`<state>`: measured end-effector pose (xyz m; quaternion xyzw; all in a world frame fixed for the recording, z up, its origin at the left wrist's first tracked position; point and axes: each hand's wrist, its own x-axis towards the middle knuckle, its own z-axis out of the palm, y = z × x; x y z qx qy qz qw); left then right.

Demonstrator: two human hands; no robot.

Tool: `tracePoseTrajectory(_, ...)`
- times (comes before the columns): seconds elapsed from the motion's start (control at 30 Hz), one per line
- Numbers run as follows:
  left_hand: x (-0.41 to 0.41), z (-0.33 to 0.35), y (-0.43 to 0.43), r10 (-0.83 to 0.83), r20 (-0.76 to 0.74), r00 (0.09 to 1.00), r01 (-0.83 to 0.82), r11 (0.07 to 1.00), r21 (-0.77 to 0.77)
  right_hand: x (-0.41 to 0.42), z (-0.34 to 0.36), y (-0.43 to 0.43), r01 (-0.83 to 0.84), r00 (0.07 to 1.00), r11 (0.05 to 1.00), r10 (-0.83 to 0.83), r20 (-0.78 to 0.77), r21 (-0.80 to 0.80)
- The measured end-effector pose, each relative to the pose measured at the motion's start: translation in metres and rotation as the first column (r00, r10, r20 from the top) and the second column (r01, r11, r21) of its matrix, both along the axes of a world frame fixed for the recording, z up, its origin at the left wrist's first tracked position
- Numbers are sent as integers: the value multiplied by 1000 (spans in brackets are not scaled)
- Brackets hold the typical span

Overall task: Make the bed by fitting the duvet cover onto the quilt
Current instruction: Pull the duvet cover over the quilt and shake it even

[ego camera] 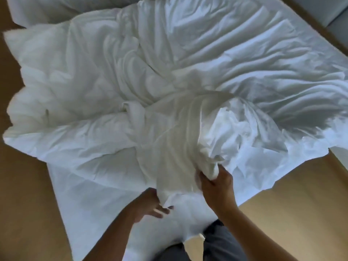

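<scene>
A white puffy quilt (62,95) lies crumpled over the left and middle of the bed. A thinner white duvet cover (254,59) spreads wrinkled over the right side. My right hand (216,185) grips a bunched fold of white fabric (209,157) near the bed's foot, lifted a little. My left hand (150,204) sits lower left of it, fingers under the hanging edge of the same fabric; the hand is blurred, so its grip is unclear. Where quilt ends and cover begins is hard to tell in the middle.
Tan floor (24,213) surrounds the bed on the left and lower right. A pillow (47,8) lies at the top left. A wooden edge (310,21) and grey surface run along the top right. My grey trousers (220,245) show at the bottom.
</scene>
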<state>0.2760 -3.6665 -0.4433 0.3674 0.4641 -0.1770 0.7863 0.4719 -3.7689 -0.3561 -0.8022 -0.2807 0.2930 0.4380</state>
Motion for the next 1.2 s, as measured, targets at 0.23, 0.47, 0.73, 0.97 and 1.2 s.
tracePoseTrajectory(0.23,30,39,65,355,1,935,-354,932,77,-73,-54,-112,240,966,939,-257,-38,-247)
tracePoseTrajectory(0.47,22,20,-26,474,-86,876,-413,831,373,-106,-78,-171,686,564,664,-744,-358,-298)
tracePoseTrajectory(0.73,-126,-3,-163,540,-61,840,-472,780,410,-218,-116,-169,653,-85,660,-424,-902,-372)
tracePoseTrajectory(0.97,-228,4,-157,423,-26,906,-392,860,328,-314,-132,-164,580,146,616,-722,-676,-532)
tracePoseTrajectory(1.2,-306,3,-76,482,-108,869,-456,867,203,-415,-151,-226,582,51,588,-717,-696,-562)
